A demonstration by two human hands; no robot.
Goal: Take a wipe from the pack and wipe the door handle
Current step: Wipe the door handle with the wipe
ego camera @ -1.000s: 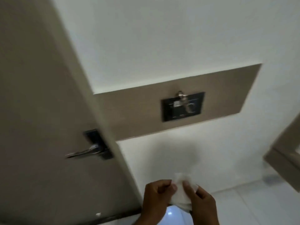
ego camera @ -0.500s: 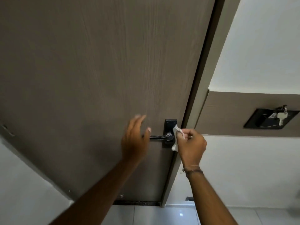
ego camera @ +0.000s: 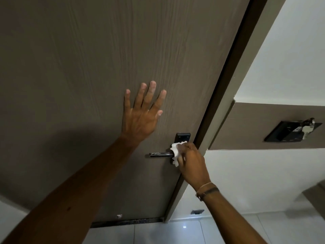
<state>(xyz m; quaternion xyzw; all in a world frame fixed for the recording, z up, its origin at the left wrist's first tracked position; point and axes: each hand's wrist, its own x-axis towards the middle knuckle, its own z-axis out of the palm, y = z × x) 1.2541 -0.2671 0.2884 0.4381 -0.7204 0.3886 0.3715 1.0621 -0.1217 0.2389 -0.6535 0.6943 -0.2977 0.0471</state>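
A dark metal lever handle (ego camera: 160, 154) sticks out to the left from a black plate (ego camera: 183, 136) near the right edge of a brown wood-grain door (ego camera: 105, 59). My right hand (ego camera: 191, 164) is closed around a crumpled white wipe (ego camera: 175, 153) and presses it on the handle's root, by the plate. My left hand (ego camera: 142, 115) lies flat on the door, fingers spread, up and left of the handle. The wipe pack is out of view.
The grey door frame (ego camera: 223, 110) runs diagonally right of the handle. On the brown wall band further right is a black card slot (ego camera: 288, 132) with a key hanging in it. Below lie a white wall and a glossy white tiled floor (ego camera: 193, 233).
I have moved closer to the door. My left hand went from hovering near the handle to resting flat on the door, higher up. My right hand pushed the wipe onto the handle's root.
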